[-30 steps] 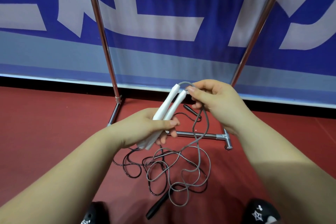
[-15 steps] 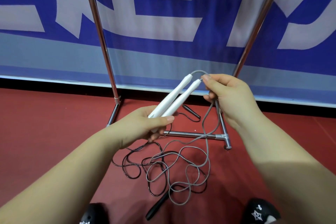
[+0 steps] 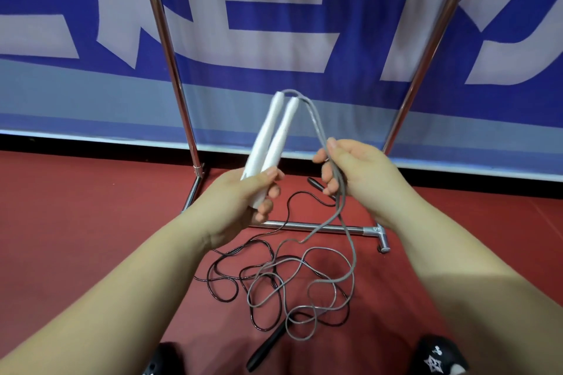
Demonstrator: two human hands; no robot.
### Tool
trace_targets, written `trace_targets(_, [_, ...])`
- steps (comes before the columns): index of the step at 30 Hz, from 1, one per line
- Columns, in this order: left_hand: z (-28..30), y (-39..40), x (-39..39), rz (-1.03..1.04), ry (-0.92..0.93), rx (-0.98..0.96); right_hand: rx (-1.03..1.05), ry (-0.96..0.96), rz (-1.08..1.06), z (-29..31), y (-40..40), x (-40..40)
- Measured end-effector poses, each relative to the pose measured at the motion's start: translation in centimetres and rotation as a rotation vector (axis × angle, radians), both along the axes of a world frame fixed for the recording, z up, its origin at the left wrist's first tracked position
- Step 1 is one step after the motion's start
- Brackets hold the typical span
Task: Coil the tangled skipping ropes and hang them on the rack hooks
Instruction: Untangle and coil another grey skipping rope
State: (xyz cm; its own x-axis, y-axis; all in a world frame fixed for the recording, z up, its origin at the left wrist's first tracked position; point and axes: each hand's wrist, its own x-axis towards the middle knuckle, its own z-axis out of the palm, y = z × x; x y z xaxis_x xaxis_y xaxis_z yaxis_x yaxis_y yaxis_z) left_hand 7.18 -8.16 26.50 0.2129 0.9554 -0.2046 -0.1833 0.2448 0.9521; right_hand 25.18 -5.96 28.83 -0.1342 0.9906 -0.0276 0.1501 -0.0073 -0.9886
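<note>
The left hand [image 3: 243, 201] comes up from 7 o'clock with its arm stretched out. Its grip is curled round the bottom ends of the two white handles [image 3: 272, 134]; the thumb lies across the front and the fingers wrap from behind. The handles lie side by side and point up toward 12 o'clock, tilted a little to the right.

The right hand [image 3: 350, 170] comes in from 5 o'clock. Its grip pinches the grey rope [image 3: 316, 122] between the thumb and the bent fingers, just right of the handles. The rope goes over from the handle tops at 12 o'clock, slants down into this hand, then hangs toward 6 o'clock.

On the red floor [image 3: 91, 222] below the hands, the rest of the grey rope lies in loose loops, mixed up with a black rope [image 3: 222, 274]. One black handle [image 3: 268, 344] lies at 6 o'clock, another [image 3: 315, 184] peeks out between the hands.

The shiny rack [image 3: 170, 70] stands behind, its poles at 11 and 1 o'clock, in front of a blue and white banner [image 3: 350, 39]
</note>
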Motion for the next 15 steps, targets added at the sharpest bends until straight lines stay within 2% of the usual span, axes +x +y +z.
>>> trace_targets(6, [0.2, 0.0, 0.2, 0.246, -0.101, -0.020, -0.101, -0.053, 0.206, -0.8, -0.9, -1.5])
trace_targets(10, [0.2, -0.7, 0.7, 0.295, -0.212, -0.029, -0.134, -0.037, 0.263, -0.9, -2.2, -2.4])
trace_targets(15, [1.5, -2.1, 0.6, 0.309, -0.340, -0.097, -0.191, -0.153, 0.367, -1.9, -4.7, -4.0])
